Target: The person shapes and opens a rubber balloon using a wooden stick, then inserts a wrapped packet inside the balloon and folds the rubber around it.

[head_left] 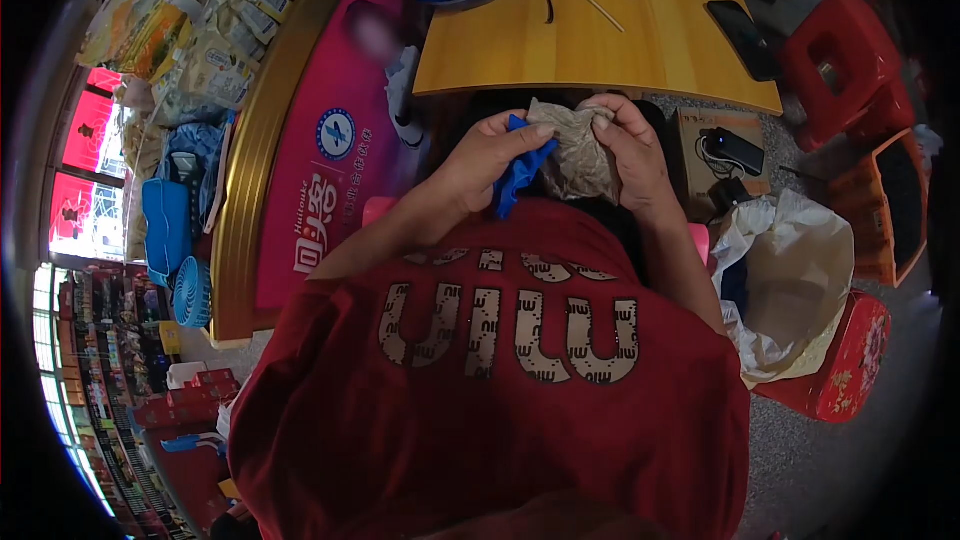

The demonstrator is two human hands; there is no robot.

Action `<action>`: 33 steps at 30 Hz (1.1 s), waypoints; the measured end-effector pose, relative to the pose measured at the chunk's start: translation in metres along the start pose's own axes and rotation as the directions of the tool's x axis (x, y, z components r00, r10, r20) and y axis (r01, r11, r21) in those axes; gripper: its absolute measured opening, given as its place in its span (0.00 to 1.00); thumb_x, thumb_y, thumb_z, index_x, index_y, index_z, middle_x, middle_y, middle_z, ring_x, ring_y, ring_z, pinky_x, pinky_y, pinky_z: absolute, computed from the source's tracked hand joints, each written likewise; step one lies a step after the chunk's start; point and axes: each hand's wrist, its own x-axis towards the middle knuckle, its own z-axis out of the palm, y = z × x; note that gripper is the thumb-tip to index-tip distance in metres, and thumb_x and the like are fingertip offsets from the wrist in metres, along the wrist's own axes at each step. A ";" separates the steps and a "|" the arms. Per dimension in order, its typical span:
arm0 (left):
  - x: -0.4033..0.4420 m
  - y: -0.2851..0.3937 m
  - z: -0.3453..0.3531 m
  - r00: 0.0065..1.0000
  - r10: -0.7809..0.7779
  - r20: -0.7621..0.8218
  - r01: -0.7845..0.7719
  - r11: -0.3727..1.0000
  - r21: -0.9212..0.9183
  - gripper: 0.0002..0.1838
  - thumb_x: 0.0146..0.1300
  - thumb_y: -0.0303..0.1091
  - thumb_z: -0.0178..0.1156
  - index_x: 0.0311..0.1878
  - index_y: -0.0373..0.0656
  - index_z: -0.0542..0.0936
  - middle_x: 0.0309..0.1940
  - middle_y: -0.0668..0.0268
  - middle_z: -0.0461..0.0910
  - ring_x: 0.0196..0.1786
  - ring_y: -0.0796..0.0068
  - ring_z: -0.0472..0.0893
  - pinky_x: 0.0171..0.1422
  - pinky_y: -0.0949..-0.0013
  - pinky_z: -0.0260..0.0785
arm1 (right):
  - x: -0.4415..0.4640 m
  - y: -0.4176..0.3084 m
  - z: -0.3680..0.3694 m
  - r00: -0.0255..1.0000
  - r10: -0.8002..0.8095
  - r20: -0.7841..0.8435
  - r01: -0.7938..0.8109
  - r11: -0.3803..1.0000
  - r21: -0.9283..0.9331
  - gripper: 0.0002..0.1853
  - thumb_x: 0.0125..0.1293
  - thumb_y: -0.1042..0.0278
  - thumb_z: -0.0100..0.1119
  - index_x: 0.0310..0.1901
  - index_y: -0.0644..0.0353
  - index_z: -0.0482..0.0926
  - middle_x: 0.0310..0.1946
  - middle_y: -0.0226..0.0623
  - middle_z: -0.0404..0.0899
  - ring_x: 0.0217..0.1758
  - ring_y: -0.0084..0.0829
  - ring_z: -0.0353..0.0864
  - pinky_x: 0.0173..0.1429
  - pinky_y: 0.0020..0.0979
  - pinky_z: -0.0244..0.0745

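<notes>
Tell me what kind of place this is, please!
It looks like a small shop, maybe a grocery. There are long, full shelves, a gold-edged counter with a printed pink front, and lots of bagged goods.

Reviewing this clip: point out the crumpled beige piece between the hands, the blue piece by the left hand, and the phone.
Crumpled beige piece (578,158): head view, its wrinkled middle.
Blue piece (516,178): head view, its hanging part.
Phone (743,37): head view, its dark upper face.

left hand (492,158): blue cloth (522,172), tan cloth (578,155) | right hand (636,152): same tan cloth
</notes>
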 end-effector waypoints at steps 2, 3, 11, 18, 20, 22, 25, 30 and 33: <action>0.003 -0.003 0.005 0.999 0.038 -0.017 -0.038 0.999 -0.003 0.12 0.53 0.34 0.56 0.40 0.42 0.71 0.29 0.70 0.74 0.28 0.84 0.72 0.32 0.82 0.66 | 0.000 -0.001 -0.001 0.999 0.034 0.007 -0.034 0.999 0.008 0.10 0.58 0.74 0.45 0.42 0.62 0.68 0.35 0.31 0.71 0.38 0.20 0.70 0.43 0.21 0.66; 0.004 -0.004 0.007 0.997 0.073 -0.035 -0.073 0.997 -0.004 0.12 0.53 0.35 0.56 0.40 0.43 0.71 0.26 0.71 0.73 0.25 0.85 0.72 0.27 0.83 0.66 | 0.000 -0.001 -0.001 0.998 0.062 0.018 -0.062 0.998 0.003 0.10 0.57 0.74 0.45 0.42 0.62 0.68 0.35 0.31 0.71 0.38 0.20 0.70 0.43 0.21 0.66; 0.006 -0.007 -0.005 0.992 -0.118 -0.039 0.118 0.993 -0.012 0.08 0.52 0.35 0.56 0.34 0.46 0.71 0.21 0.72 0.70 0.14 0.86 0.65 0.11 0.84 0.55 | 0.001 0.001 0.001 0.985 0.162 -0.050 -0.169 0.966 -0.195 0.10 0.55 0.76 0.48 0.41 0.63 0.67 0.31 0.31 0.71 0.34 0.18 0.71 0.39 0.18 0.67; 0.002 -0.004 -0.002 0.969 -0.247 0.020 0.242 0.961 0.130 0.11 0.50 0.37 0.58 0.35 0.46 0.71 0.24 0.73 0.70 0.22 0.87 0.67 0.18 0.83 0.58 | 0.002 0.002 0.001 0.994 0.060 -0.086 -0.082 0.958 -0.276 0.10 0.54 0.78 0.48 0.39 0.63 0.68 0.30 0.30 0.71 0.31 0.16 0.69 0.38 0.16 0.65; 0.001 -0.004 0.000 0.976 -0.216 0.010 0.214 0.972 0.096 0.10 0.50 0.37 0.58 0.35 0.46 0.71 0.24 0.73 0.71 0.22 0.88 0.68 0.18 0.83 0.57 | 0.001 0.002 0.005 0.996 0.038 -0.086 -0.061 0.957 -0.284 0.09 0.54 0.78 0.47 0.39 0.64 0.69 0.31 0.29 0.70 0.32 0.16 0.68 0.37 0.17 0.65; 0.002 -0.006 0.000 0.983 -0.184 -0.003 0.184 0.981 0.063 0.10 0.51 0.37 0.58 0.35 0.46 0.72 0.24 0.73 0.71 0.22 0.88 0.68 0.18 0.84 0.57 | 0.004 0.006 0.004 0.993 -0.032 -0.115 -0.012 0.933 -0.361 0.10 0.54 0.78 0.47 0.39 0.64 0.69 0.32 0.29 0.70 0.34 0.16 0.68 0.39 0.18 0.64; 0.006 -0.008 -0.007 0.990 -0.111 -0.093 0.104 0.992 -0.072 0.09 0.53 0.36 0.56 0.34 0.45 0.70 0.22 0.73 0.72 0.15 0.88 0.68 0.10 0.84 0.56 | 0.003 0.008 0.001 0.961 -0.255 -0.110 0.116 0.729 -0.675 0.11 0.53 0.78 0.47 0.41 0.64 0.69 0.36 0.33 0.70 0.38 0.22 0.68 0.43 0.21 0.65; 0.001 -0.002 -0.004 0.995 -0.082 -0.062 0.071 0.986 -0.153 0.08 0.55 0.38 0.53 0.35 0.45 0.71 0.25 0.73 0.73 0.23 0.86 0.71 0.21 0.82 0.62 | -0.004 0.010 0.019 0.972 -0.168 0.167 0.225 0.430 -0.874 0.24 0.48 0.73 0.53 0.50 0.61 0.64 0.50 0.44 0.64 0.52 0.38 0.65 0.53 0.30 0.61; 0.003 -0.004 -0.006 0.997 -0.062 0.044 0.067 0.988 -0.140 0.10 0.56 0.40 0.52 0.36 0.45 0.72 0.28 0.72 0.73 0.30 0.83 0.73 0.33 0.80 0.66 | -0.005 0.015 0.021 0.995 -0.038 0.088 0.095 0.531 -0.842 0.28 0.49 0.72 0.53 0.54 0.62 0.59 0.48 0.46 0.65 0.53 0.37 0.64 0.55 0.30 0.60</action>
